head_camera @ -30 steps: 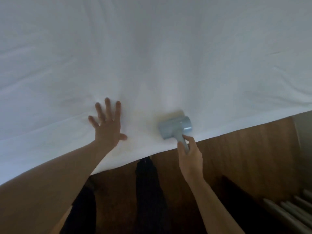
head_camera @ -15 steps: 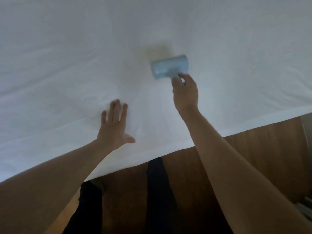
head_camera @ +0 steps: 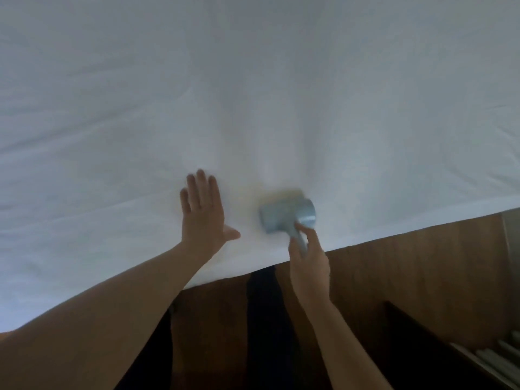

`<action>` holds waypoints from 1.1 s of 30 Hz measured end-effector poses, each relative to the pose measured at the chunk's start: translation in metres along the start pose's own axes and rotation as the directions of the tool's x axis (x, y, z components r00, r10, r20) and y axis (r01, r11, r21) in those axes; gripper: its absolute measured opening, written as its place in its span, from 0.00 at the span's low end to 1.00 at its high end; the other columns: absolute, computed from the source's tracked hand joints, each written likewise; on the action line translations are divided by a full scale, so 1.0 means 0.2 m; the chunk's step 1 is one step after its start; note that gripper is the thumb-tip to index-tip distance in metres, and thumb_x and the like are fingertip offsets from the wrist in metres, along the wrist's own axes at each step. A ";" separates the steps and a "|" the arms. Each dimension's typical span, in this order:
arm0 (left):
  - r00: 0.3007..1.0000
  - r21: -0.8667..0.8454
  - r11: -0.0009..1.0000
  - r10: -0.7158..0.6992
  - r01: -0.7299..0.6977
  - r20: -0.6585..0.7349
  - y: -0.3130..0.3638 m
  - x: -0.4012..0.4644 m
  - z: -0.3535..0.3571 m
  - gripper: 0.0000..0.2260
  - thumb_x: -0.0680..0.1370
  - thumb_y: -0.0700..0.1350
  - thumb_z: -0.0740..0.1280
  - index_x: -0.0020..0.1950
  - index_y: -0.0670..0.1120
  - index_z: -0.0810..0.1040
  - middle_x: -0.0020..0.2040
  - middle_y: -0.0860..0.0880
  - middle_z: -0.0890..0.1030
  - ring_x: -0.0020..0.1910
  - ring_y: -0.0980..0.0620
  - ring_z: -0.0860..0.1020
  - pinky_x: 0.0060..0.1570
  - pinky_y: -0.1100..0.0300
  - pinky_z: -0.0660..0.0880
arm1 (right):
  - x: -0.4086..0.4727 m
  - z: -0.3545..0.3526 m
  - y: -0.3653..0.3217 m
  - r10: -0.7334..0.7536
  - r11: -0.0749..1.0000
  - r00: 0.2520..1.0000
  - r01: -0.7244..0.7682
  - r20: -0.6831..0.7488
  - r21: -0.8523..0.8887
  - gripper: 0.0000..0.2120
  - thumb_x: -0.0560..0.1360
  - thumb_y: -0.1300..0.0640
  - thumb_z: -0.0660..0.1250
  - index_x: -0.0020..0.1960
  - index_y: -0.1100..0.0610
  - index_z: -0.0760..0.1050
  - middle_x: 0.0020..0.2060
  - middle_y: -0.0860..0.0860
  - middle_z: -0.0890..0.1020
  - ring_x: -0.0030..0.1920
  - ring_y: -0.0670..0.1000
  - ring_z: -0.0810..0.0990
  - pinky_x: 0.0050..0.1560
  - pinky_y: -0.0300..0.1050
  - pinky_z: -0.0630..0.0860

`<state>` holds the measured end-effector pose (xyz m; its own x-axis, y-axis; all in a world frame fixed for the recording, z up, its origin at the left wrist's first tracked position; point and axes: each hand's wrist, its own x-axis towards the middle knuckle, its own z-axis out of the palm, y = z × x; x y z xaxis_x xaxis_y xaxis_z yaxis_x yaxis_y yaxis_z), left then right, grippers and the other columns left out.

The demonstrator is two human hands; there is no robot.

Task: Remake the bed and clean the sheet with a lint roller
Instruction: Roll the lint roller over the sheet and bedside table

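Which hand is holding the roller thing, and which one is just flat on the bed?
The right hand holds the blue lint roller by its handle. The left hand holds nothing; it lies open, fingers spread, flat on the white sheet.

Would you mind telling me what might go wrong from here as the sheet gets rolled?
1. The lint roller sits close to the near edge of the sheet; another pull toward the body could run it off the bed.
2. The right hand has only a fingertip grip on the handle, so it may twist or slip.
3. The left hand pins one spot; fabric elsewhere could bunch.
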<state>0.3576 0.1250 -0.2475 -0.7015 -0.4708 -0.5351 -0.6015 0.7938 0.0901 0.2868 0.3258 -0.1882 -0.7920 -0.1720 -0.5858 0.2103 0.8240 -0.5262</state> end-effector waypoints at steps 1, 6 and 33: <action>1.000 0.002 1.000 -0.003 0.003 0.030 0.00 0.00 -0.02 0.64 0.66 0.72 0.70 0.78 0.35 0.33 0.77 0.32 0.34 0.77 0.30 0.37 0.77 0.37 0.46 | -0.07 -0.02 0.06 0.019 1.000 1.000 -0.019 -0.006 -0.016 0.14 0.82 0.51 0.62 0.67 0.47 0.73 0.31 0.48 0.79 0.25 0.43 0.74 0.27 0.33 0.69; 0.995 -0.097 0.991 0.094 -0.097 -0.033 -0.13 -0.02 -0.12 0.44 0.77 0.62 0.66 0.81 0.39 0.49 0.81 0.38 0.48 0.80 0.37 0.47 0.78 0.43 0.51 | -0.20 -0.06 0.00 0.043 0.998 0.996 -0.046 -0.083 -0.044 0.14 0.81 0.53 0.64 0.67 0.50 0.75 0.30 0.47 0.79 0.26 0.43 0.77 0.24 0.33 0.71; 0.966 -0.089 0.995 0.012 -0.036 -0.260 -1.59 -0.44 -0.04 0.36 0.75 0.52 0.72 0.78 0.41 0.62 0.76 0.40 0.65 0.76 0.38 0.63 0.72 0.37 0.61 | -0.43 0.52 -0.35 -0.062 0.975 0.998 0.057 -0.016 -0.213 0.14 0.82 0.56 0.62 0.67 0.50 0.75 0.32 0.49 0.80 0.26 0.49 0.74 0.26 0.41 0.70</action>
<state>0.6072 -0.0884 -0.2230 -0.7837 -0.5453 -0.2973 -0.6074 0.7730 0.1834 0.4004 0.2269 -0.1651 -0.8126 -0.2143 -0.5419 0.0376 0.9087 -0.4157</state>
